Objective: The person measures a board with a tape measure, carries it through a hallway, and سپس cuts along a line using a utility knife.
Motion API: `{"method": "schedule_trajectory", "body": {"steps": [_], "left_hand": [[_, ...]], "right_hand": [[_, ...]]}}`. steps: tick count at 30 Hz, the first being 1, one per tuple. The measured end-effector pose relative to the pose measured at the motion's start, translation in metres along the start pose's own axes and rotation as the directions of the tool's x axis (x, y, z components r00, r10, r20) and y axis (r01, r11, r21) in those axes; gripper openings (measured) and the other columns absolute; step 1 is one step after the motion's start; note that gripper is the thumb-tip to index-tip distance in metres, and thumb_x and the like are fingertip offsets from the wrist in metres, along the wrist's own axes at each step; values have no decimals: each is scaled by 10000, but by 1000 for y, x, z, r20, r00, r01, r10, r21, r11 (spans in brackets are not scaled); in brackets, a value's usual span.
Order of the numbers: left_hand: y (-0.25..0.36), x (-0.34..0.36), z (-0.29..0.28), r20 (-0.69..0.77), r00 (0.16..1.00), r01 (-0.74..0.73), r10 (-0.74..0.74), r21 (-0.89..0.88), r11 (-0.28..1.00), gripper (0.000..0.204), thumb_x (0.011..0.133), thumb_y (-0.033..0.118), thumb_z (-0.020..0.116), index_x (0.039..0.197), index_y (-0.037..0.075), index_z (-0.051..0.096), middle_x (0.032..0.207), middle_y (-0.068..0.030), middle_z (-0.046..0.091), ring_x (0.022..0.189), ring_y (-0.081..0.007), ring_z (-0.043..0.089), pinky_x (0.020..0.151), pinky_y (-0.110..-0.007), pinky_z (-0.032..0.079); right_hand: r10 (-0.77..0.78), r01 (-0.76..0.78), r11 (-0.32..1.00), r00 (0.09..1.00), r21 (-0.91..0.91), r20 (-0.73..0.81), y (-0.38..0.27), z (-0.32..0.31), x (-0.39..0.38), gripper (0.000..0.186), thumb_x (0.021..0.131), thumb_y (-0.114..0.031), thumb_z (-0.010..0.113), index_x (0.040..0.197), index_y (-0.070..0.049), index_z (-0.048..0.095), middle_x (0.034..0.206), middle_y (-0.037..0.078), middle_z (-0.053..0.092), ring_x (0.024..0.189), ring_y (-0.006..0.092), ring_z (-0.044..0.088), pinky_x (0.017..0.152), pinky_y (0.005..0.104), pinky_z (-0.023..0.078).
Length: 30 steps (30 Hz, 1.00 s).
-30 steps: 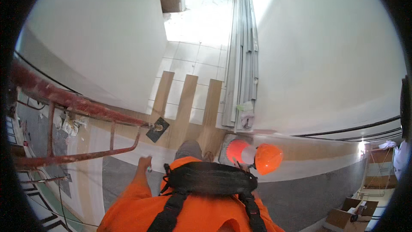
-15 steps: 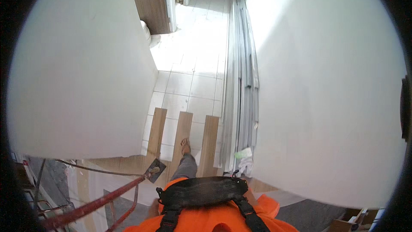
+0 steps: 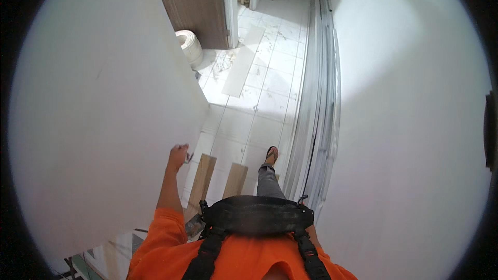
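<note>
Forward since half a second ago: the dark-sandalled right foot [image 3: 271, 157] is now out on the white square-tiled floor [image 3: 233, 124], and the left hand [image 3: 179, 156] has come into view before the smooth white left wall [image 3: 104, 109]. Its fingers are curled near a small greyish item [image 3: 189, 158]; I cannot tell whether it is gripped. The right hand is out of sight. Brown wood-grain planks [image 3: 203, 176] lie on the tiles near the left hand; long grey strips [image 3: 317, 88] line the right wall [image 3: 404, 150].

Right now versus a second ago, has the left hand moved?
Yes, forward along the left plank: the left hand was well short of its far end, and now appears beside that end.
</note>
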<state>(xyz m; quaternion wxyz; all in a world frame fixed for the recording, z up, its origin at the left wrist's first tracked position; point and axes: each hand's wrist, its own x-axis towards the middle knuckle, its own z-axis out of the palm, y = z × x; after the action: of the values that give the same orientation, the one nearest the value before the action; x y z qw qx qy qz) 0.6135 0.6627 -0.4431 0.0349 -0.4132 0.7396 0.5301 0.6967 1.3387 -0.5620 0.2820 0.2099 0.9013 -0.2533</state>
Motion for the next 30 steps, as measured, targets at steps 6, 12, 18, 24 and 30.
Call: {"method": "schedule_trajectory", "body": {"steps": [6, 12, 18, 24, 30], "left_hand": [[-143, 32, 29, -97, 952, 303, -291, 440, 845, 513, 920, 383, 639, 1155, -72, 676, 977, -235, 740, 967, -399, 711, 846, -493, 555], [-117, -54, 142, 145, 591, 736, -793, 305, 604, 654, 909, 474, 707, 1240, -89, 666, 1176, -206, 712, 916, -324, 732, 733, -503, 604], [31, 74, 285, 363, 518, 855, -775, -190, 482, 862, 706, 601, 876, 1213, -73, 697, 1213, -188, 700, 1049, -336, 699, 764, -525, 615], [135, 302, 306, 192, 705, 690, -682, -409, 598, 461, 967, 453, 597, 879, 12, 699, 711, -104, 665, 645, -270, 657, 659, -459, 533], [292, 498, 287, 51, 810, 475, -585, -642, 601, 349, 844, 306, 705, 1020, 5, 725, 828, -184, 723, 758, -290, 707, 686, -409, 565]], "right_hand": [[-62, 83, 993, 971, -85, 231, -157, -56, 166, 580, 959, -489, 639, 1188, 43, 661, 893, 214, 738, 805, 328, 725, 698, 438, 552], [-169, 186, 982, 937, -27, 307, -366, -177, 335, 499, 1000, -413, 619, 1240, 24, 615, 914, 198, 731, 745, 290, 710, 628, 400, 549], [-218, 136, 945, 940, 298, 261, -591, -280, 515, 409, 1044, -382, 578, 1146, 11, 629, 972, 174, 736, 706, 251, 703, 562, 357, 550], [-250, 154, 949, 900, 277, 357, -790, -281, 600, 394, 1023, -288, 612, 1174, 55, 491, 994, 213, 704, 699, 230, 701, 563, 338, 584], [-381, 440, 897, 823, -49, 421, -974, -275, 666, 312, 1002, -292, 671, 1001, -3, 553, 733, 57, 599, 561, 136, 568, 514, 302, 498]]}}
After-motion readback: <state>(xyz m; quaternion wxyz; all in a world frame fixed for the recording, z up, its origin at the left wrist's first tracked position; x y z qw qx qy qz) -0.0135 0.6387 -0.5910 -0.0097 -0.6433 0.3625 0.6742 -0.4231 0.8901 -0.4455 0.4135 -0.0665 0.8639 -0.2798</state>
